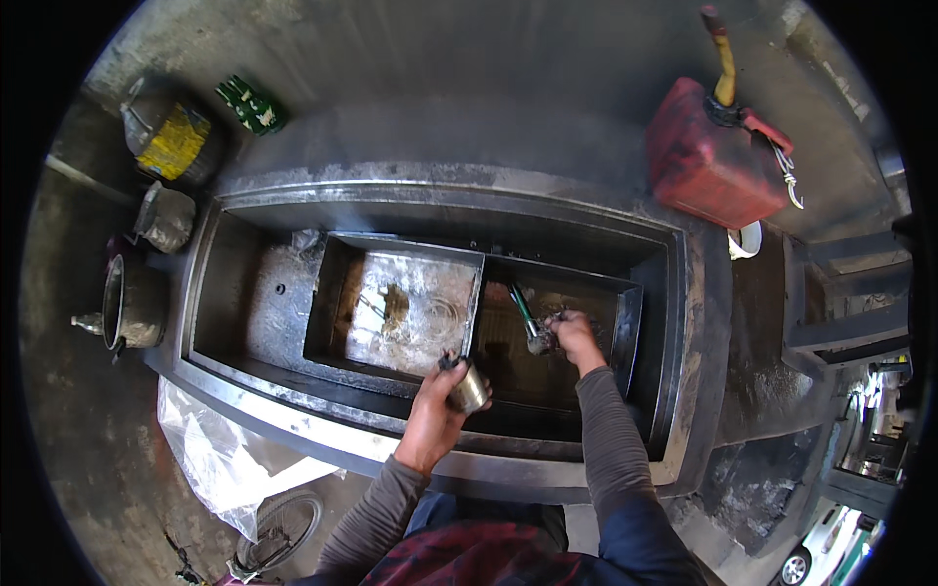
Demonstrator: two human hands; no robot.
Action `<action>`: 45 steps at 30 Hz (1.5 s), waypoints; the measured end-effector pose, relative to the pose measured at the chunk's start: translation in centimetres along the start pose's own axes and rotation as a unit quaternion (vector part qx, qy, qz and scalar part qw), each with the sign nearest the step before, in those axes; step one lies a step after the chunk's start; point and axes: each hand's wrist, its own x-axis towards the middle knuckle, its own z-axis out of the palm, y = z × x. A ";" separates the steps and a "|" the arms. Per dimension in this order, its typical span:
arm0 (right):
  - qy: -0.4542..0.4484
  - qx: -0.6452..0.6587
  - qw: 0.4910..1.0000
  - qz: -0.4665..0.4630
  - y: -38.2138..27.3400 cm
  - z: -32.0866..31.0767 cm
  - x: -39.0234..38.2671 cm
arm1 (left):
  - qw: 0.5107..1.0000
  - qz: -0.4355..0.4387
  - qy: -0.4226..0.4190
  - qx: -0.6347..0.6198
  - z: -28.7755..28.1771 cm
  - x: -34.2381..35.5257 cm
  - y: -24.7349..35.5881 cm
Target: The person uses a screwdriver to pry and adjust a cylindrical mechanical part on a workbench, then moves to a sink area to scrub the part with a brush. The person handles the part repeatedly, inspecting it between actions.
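My left hand (pixel 433 418) is wrapped round a metal cylinder (pixel 471 393) with a dark fitting at its top, held over the near edge of the sunken metal basin (pixel 283 418). Over the basin's right compartment (pixel 576 396), which holds brownish liquid, is my right hand (pixel 575 337), its fingers closed. Just left of those fingers lies a small greyish piece (pixel 538 343), too blurred to name. From it a green stick-like handle (pixel 523 305) slants up to the left; whether my fingers grip either cannot be made out.
A bright metal tray (pixel 415 317) sits in the basin's middle. A red jerrycan (pixel 689 161) stands at the back right, a plastic jug (pixel 166 137) and green bottle (pixel 252 109) at the back left. A metal pot (pixel 137 303) is left; clear plastic sheeting (pixel 210 439) hangs near a bicycle wheel (pixel 281 527).
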 end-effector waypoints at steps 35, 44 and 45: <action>0.153 -0.021 0.976 -0.157 -7.7 3.5 -10.3 | 0.992 0.033 0.117 -0.030 3.1 19.4 -11.8; 0.261 -0.142 0.902 -0.312 -7.2 3.3 -11.6 | 0.988 0.050 0.138 0.044 5.3 17.4 -10.3; 0.219 -0.153 0.930 -0.253 -7.7 3.0 -11.2 | 0.996 0.031 0.079 -0.011 4.6 18.2 -9.5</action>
